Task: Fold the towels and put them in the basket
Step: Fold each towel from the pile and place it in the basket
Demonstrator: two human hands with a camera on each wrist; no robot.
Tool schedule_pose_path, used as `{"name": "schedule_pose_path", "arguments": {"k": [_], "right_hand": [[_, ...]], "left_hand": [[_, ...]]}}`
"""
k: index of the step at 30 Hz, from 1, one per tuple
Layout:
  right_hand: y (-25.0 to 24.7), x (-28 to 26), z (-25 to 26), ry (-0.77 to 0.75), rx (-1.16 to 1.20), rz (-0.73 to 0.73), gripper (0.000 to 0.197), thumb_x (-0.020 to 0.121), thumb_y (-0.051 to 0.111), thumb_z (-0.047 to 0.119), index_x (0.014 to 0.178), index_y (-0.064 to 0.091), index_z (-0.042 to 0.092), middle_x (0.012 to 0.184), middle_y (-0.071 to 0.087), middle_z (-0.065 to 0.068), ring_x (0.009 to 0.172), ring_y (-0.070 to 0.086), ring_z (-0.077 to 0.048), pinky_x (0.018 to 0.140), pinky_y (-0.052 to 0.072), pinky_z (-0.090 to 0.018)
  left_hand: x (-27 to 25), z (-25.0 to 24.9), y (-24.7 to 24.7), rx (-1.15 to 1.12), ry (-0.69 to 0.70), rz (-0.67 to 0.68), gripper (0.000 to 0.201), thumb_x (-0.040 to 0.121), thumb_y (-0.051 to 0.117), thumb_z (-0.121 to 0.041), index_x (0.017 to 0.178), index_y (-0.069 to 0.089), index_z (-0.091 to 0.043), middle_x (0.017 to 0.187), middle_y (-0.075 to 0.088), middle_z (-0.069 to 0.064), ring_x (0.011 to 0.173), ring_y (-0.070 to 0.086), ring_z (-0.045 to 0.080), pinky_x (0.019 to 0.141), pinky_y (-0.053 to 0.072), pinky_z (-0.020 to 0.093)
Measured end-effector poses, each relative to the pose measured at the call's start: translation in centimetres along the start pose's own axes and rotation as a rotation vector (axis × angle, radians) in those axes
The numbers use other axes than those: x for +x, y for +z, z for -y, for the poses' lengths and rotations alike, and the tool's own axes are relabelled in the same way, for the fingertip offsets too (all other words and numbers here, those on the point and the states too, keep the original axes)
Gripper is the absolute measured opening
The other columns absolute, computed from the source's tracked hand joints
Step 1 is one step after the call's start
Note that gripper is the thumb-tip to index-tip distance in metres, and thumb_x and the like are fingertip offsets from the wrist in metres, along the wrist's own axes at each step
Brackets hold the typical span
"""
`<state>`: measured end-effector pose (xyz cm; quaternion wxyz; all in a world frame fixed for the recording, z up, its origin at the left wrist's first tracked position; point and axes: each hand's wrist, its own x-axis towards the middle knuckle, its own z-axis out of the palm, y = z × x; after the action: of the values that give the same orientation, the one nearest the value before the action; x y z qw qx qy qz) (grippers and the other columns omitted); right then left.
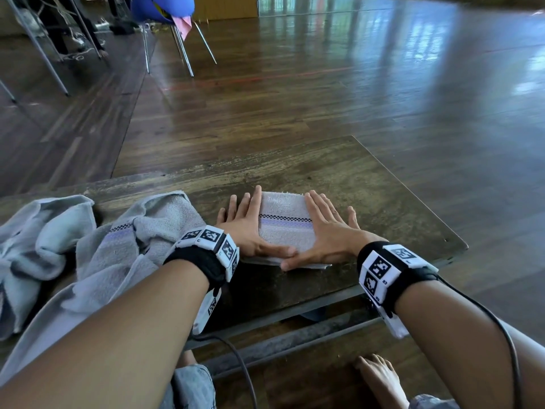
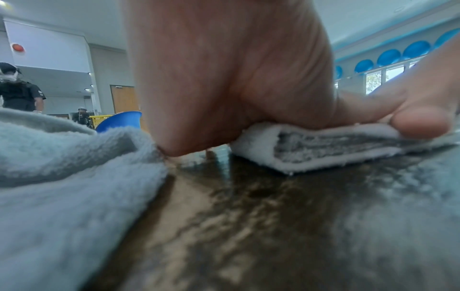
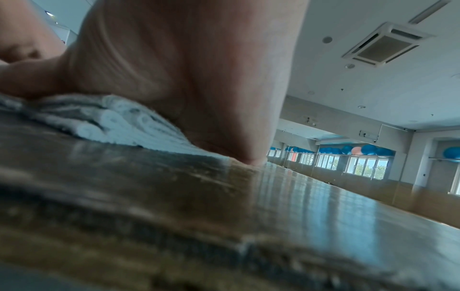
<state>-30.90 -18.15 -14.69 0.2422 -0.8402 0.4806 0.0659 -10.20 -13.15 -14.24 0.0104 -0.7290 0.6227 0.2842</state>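
A small grey folded towel (image 1: 284, 222) with a checked and lilac stripe lies on the dark wooden table (image 1: 368, 187). My left hand (image 1: 246, 219) lies flat along its left edge, thumb pressed across the near edge. My right hand (image 1: 327, 228) lies flat on its right edge, thumb meeting the left thumb. In the left wrist view the folded towel (image 2: 311, 149) shows its stacked layers under my palm (image 2: 236, 78). The right wrist view shows the folded towel (image 3: 119, 122) pressed under my right palm (image 3: 186, 69). No basket shows on the table.
Unfolded grey towels (image 1: 118, 243) lie heaped at the table's left, one draped toward my left arm. The table's right edge (image 1: 427, 202) drops to a shiny wooden floor. Chairs (image 1: 177, 39) stand far back left. A bare foot (image 1: 380, 376) is under the table.
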Motion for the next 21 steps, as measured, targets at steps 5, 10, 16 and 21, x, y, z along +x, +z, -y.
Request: {"name": "schedule_pose_path", "arguments": {"k": [5,10,16,21], "right_hand": [[-0.1,0.0,0.1,0.009,-0.007,-0.004,0.174,0.022,0.052,0.109,0.154,-0.03,0.029,0.162,-0.033,0.018,0.144,-0.038,-0.002,0.116,-0.023,-0.062],[-0.5,-0.4,0.4,0.006,-0.025,0.013,0.175,0.023,0.049,0.108,0.155,-0.029,0.025,0.163,-0.033,0.013,0.147,-0.036,-0.007,0.115,-0.023,-0.064],[-2.4,-2.4,1.8,0.003,0.061,0.07,0.141,0.059,0.042,0.097,0.156,-0.028,0.022,0.165,-0.031,0.005,0.151,-0.029,-0.014,0.12,-0.013,-0.063],[-3.4,-4.1,3.4,0.069,0.3,-0.089,0.084,0.105,0.029,0.058,0.157,-0.027,0.022,0.169,-0.02,-0.006,0.155,-0.02,-0.025,0.124,-0.002,-0.058]], "left_hand": [[-0.4,-1.1,0.0,-0.055,-0.066,-0.079,0.147,0.039,0.026,-0.104,0.148,-0.035,-0.025,0.166,-0.018,0.003,0.152,-0.019,0.022,0.119,-0.01,0.058],[0.3,-1.6,-0.7,-0.071,-0.122,-0.348,0.078,0.088,0.033,-0.078,0.118,0.056,-0.01,0.142,0.048,0.013,0.132,0.045,0.032,0.112,0.032,0.056],[-0.5,-2.9,-1.3,-0.277,-0.145,-0.505,0.045,0.077,0.074,-0.049,0.064,0.051,-0.013,0.091,0.063,0.008,0.093,0.063,0.029,0.073,0.052,0.035],[-3.6,-4.1,-3.5,-0.667,-0.068,-0.484,0.027,0.071,0.077,-0.035,0.079,0.063,-0.013,0.079,0.065,0.0,0.07,0.061,0.014,0.06,0.045,0.029]]}}
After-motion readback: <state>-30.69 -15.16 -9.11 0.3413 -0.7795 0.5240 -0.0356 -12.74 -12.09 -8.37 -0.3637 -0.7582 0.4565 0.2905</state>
